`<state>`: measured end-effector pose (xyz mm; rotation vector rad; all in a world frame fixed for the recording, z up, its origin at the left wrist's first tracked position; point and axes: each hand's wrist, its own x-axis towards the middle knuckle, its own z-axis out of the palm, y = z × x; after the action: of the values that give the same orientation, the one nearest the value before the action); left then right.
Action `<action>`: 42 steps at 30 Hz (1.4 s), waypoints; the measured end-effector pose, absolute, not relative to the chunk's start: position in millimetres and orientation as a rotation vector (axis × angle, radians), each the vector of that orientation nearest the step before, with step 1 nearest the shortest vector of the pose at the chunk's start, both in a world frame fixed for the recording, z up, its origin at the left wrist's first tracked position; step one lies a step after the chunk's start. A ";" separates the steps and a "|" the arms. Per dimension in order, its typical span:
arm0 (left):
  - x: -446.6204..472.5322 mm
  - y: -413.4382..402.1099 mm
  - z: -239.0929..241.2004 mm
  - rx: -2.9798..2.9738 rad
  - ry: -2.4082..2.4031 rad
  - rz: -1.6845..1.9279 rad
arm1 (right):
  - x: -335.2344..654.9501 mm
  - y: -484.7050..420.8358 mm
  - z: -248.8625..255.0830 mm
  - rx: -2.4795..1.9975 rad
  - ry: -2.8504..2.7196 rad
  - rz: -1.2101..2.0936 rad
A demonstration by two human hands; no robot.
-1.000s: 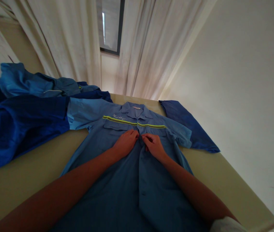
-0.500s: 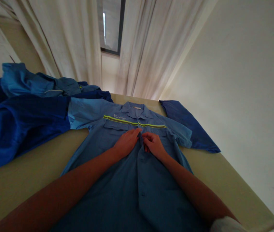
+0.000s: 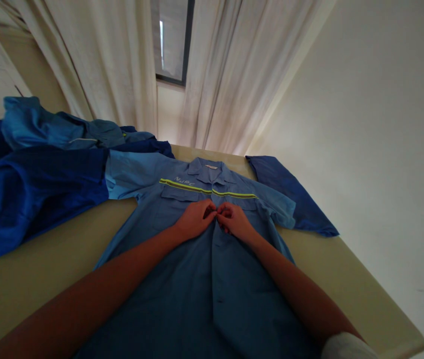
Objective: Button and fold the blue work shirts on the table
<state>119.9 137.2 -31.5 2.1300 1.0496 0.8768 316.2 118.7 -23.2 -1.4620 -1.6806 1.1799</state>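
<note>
Midway down the chest of a blue short-sleeved shirt (image 3: 170, 269), the left hand (image 3: 196, 218) and right hand (image 3: 234, 219) meet, fingertips almost touching. Each grip is pinched, thumb against fingers, on the shirt's front edge; whether a button lies between the fingertips is too small to tell. The shirt lies spread face up directly beneath both hands, its sleeves out to either side and its lower part running down toward the wearer of the camera.

Just above the grip, a yellow-and-dark stripe (image 3: 186, 186) crosses the chest, with pale lettering (image 3: 184, 181) over it on the left. Farther beyond, the collar (image 3: 229, 175) lies open around a small label (image 3: 211, 167). Left of the grip and slightly above is a pocket flap (image 3: 179, 193). Straight below, a button (image 3: 219, 300) shows on the front strip.

Well to the left of the grip, a dark blue garment (image 3: 55, 184) meets the sleeve's end, and lighter blue clothing (image 3: 40, 124) is heaped behind it. To the right, a dark blue cloth (image 3: 305, 209) lies partly under the other sleeve. All rest on a yellowish tabletop (image 3: 58, 269); far beyond the grip hang pale curtains (image 3: 103, 65).
</note>
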 end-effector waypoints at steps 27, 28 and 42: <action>126.7 136.0 -26.7 2.156 1.240 0.751 | 311.8 120.7 -25.6 -1.414 -1.875 0.854; 126.7 135.0 -27.1 2.191 1.254 0.741 | 312.2 121.9 -26.0 -1.412 -1.863 0.878; 129.5 124.2 -22.8 2.676 1.367 0.588 | 312.1 137.4 -37.0 -1.458 -1.606 1.074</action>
<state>129.5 124.2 -22.8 2.6760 1.3667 0.5875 312.1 137.4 -37.0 -1.4583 -1.6057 1.0737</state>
